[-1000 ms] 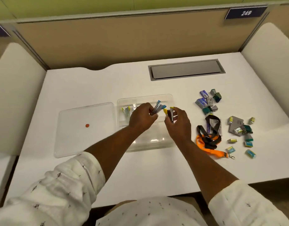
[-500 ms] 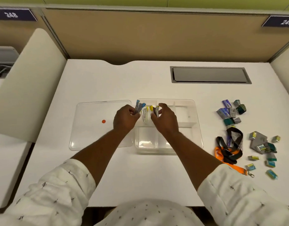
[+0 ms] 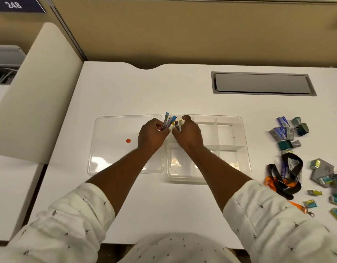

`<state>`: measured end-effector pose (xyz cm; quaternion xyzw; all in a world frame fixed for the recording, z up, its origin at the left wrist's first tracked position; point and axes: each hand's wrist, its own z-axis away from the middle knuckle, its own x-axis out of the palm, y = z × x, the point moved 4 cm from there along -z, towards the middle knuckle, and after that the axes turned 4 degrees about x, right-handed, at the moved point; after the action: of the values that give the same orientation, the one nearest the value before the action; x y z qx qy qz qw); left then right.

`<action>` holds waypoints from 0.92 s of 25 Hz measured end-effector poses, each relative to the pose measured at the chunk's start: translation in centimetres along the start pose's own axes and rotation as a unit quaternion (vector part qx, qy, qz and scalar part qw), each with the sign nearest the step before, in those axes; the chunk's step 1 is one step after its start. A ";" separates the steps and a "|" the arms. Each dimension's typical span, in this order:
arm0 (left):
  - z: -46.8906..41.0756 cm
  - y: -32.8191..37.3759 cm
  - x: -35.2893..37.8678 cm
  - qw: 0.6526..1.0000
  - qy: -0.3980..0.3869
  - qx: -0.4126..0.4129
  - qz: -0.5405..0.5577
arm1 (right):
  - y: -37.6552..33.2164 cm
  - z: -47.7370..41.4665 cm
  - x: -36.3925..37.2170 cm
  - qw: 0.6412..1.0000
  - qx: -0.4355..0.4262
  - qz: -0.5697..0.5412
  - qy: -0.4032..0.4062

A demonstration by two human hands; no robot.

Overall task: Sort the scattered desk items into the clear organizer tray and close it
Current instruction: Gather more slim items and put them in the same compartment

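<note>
**Sachets held over tray's rear-left corner; bulk of items unsorted**

The left hand (image 3: 151, 135) is curled. Its fingers and thumb pinch a small fan of narrow blue-tipped foil sachets (image 3: 168, 121), held on end with the tips pointing away from the person. The right hand (image 3: 188, 132) is also curled and pinches a smaller bunch of yellow-tipped sachets (image 3: 178, 125). The hands sit close together, nearly touching, above the rear-left corner of the clear plastic organizer tray (image 3: 246, 149).

Assessment: the sachets appear to be bunched by colour and kept upright so that each group can go into a narrow compartment as one lot. The hand hides whether the right-hand bunch touches the tray floor, so this cannot be told.

The tray stands open near the middle of the white desk (image 3: 126, 92), and its dividers are visible to the right of the hands. The contents beneath the hands are hidden.

The clear flat lid (image 3: 114, 158), marked with a small orange dot (image 3: 128, 140), lies flat just beside the tray's left edge. Assessment: this keeps it within reach for closing and away from the supply side.

Three groups of items lie well apart to the right:
- a cluster of small grey, blue and teal packets (image 3: 285, 131);
- a tangle of black and orange lanyards (image 3: 289, 179);
- further packets (image 3: 325, 177) near the desk's right edge.

Assessment: the task is at an early stage. Most items are not yet in the tray, and the lid is off.
</note>
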<state>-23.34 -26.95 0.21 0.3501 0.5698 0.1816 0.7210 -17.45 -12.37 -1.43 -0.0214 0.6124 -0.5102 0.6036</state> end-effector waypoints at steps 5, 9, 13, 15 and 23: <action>-0.5 -0.2 -0.1 1.000 0.000 -0.006 0.011 | -0.1 0.1 0.6 1.000 0.008 -0.007 -0.011; -0.6 0.6 0.2 0.999 0.004 -0.008 0.038 | 0.8 0.0 -0.9 0.998 -0.005 -0.064 0.012; -0.6 2.1 1.4 0.997 -0.009 0.015 0.072 | 0.2 0.0 -2.8 0.980 -0.020 -0.199 -0.005; -0.4 3.2 1.8 0.995 -0.020 0.030 0.090 | 0.0 -0.1 -3.3 0.970 -0.024 -0.241 -0.001; -0.4 2.9 2.9 0.987 -0.061 0.148 -0.025 | 1.8 -1.3 -4.8 0.980 0.004 -0.189 0.065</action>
<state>-22.51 -22.85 0.22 0.4487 0.5540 0.0552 0.6991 -16.07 -7.69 0.53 -0.1012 0.6330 -0.6180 0.4551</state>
